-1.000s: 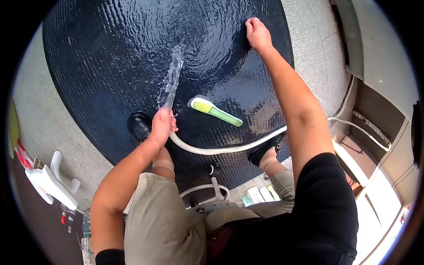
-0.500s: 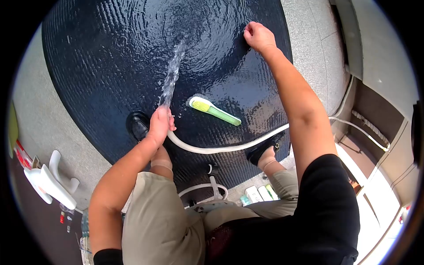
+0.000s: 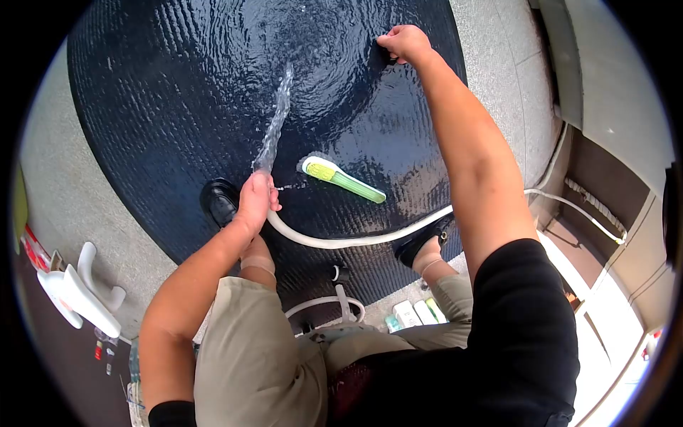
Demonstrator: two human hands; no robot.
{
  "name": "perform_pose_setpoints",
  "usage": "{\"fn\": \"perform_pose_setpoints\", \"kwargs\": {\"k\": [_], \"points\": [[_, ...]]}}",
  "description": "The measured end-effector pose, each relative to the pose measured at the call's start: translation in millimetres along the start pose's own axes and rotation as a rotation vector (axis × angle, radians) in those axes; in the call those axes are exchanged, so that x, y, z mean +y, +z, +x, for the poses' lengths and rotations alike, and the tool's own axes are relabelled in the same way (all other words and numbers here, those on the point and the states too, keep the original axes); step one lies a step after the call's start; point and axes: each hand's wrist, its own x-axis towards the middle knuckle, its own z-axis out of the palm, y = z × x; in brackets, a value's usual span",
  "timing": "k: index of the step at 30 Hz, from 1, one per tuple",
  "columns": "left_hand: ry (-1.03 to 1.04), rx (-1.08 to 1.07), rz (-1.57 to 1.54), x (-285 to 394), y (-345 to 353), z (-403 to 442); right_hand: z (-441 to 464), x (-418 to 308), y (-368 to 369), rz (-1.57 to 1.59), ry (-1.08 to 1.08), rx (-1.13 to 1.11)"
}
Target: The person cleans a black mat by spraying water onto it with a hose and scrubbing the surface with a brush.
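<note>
The left hand [image 3: 257, 199] grasps the outlet end of a white hose [image 3: 341, 243]. Its fingers [image 3: 274, 198] are wrapped around the hose, leaving no visible gap, and the thumb side faces the outlet. A stream of water [image 3: 276, 124] leaves the hose just beyond the grip and runs forward onto a black ribbed mat [image 3: 178, 128]. A thin side spray emerges beside the fingers.

From the left hand, the hose curves in a shallow arc across the mat toward the right side and passes out of sight behind the right forearm [image 3: 487, 171].

The right hand [image 3: 407, 44] is extended forward over the mat, near its right edge, well apart from the left hand. Its fingers are bent inward, with a small dark area directly beneath them. The view does not show whether they are pressed together, pinch something or touch the mat.

The brush [image 3: 345, 179] lies on the mat between the two shoes and forward of the hose arc, touched by neither hand. Its pale green handle points to the right; its bristled head is nearer the water.

The left shoe [image 3: 220, 201] and right shoe [image 3: 421, 242] stand on the mat.
</note>
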Motion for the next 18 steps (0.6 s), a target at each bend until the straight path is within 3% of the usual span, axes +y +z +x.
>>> {"fn": "perform_pose_setpoints", "kwargs": {"k": [1, 3, 5, 9, 14, 15, 18], "points": [[-0.008, -0.005, 0.008, 0.3, 2.4, -0.5, -0.4, -0.2, -3.0, 0.050, 0.057, -0.088], [-0.018, -0.008, 0.006, -0.2, 1.3, -1.1, 0.3, 18.9, -5.8, 0.492, -0.013, -0.200], [-0.013, -0.032, 0.025, 0.1, 0.2, -1.2, 1.6, 25.0, -5.2, 0.513, -0.012, -0.201], [-0.027, -0.021, 0.013, -3.4, -3.6, 0.3, 10.4, 9.8, -0.2, 0.156, -0.063, -0.148], [-0.019, -0.033, 0.009, -3.5, -1.2, 1.1, 9.1, 3.8, -4.3, 0.086, -0.070, -0.164], [-0.015, -0.031, 0.006, -1.8, -0.1, 1.4, 12.7, 5.9, -4.3, 0.085, -0.074, -0.162], [0.004, -0.033, 0.008, -3.2, -0.2, 0.9, 10.0, 23.8, -9.9, 0.476, -0.005, -0.262]]}}
